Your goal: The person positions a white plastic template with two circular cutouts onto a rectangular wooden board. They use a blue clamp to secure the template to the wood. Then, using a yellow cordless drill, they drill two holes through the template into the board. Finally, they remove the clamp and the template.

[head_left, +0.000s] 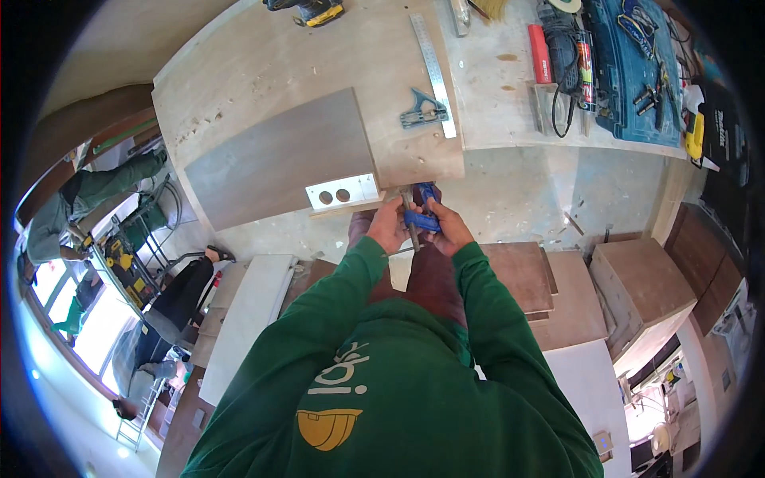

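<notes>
In front of me, at the near edge of the workbench, a blue screw clamp (422,221) with a metal screw and thin cross bar is between my hands. My left hand (387,229) closes its fingers at the clamp's screw side. Round the blue frame, from the right, my right hand (452,229) is closed. Just left of the clamp, a white strip with two round holes (343,193) stands along the edge of a grey-brown board (279,159). Part of the clamp is hidden by my fingers, and I cannot tell whether it touches the bench.
A steel ruler (433,76) and a blue combination square head (423,110) lie on the bench. A yellow-black power tool (319,11) rests at the far edge. Right stands a blue tool case (637,88). Wooden boxes (644,271) are below it; people (103,187) work at left.
</notes>
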`<state>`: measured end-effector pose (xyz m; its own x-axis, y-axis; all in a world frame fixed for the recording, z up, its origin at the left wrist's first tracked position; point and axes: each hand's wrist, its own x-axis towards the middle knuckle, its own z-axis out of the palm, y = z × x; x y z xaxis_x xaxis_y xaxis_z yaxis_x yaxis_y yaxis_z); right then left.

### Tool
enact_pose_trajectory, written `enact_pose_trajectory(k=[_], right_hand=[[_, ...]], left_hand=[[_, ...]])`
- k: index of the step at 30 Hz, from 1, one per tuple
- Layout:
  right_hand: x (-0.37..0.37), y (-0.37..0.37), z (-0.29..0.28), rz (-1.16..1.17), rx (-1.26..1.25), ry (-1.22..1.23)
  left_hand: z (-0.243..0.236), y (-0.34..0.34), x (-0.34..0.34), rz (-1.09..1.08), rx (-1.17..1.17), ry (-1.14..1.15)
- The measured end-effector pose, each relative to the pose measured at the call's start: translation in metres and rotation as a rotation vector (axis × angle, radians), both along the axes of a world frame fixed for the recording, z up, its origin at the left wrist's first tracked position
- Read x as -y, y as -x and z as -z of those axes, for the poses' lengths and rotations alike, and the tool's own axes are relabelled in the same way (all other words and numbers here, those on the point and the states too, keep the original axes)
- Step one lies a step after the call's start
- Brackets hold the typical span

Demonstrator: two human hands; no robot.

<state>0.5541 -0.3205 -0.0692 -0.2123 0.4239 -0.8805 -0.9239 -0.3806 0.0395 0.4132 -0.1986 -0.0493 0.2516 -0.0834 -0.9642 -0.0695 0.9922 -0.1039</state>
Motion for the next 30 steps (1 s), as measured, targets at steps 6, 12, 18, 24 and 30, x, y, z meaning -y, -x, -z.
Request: enact_pose_trajectory(k=[6,12,18,24,30], right_hand=[[0.004,0.002,0.002,0.098,-0.07,0.028],[0.006,0.005,0.003,0.148,-0.118,0.065],[0.012,0.012,0.012,0.225,-0.197,0.038],[0.003,0.008,-0.008,0.19,-0.126,0.026],[0.01,0.015,0.003,0.189,-0.11,0.02]], left_hand=[[-0.023,-0.015,-0.001,0.092,-0.049,-0.102],[-0.003,-0.006,0.006,-0.059,0.029,-0.035],[-0.005,-0.015,0.007,-0.068,-0.093,0.031],[0.008,-0.009,0.02,-0.032,-0.026,-0.137],[-0.002,-0.012,0.014,-0.046,-0.007,-0.065]])
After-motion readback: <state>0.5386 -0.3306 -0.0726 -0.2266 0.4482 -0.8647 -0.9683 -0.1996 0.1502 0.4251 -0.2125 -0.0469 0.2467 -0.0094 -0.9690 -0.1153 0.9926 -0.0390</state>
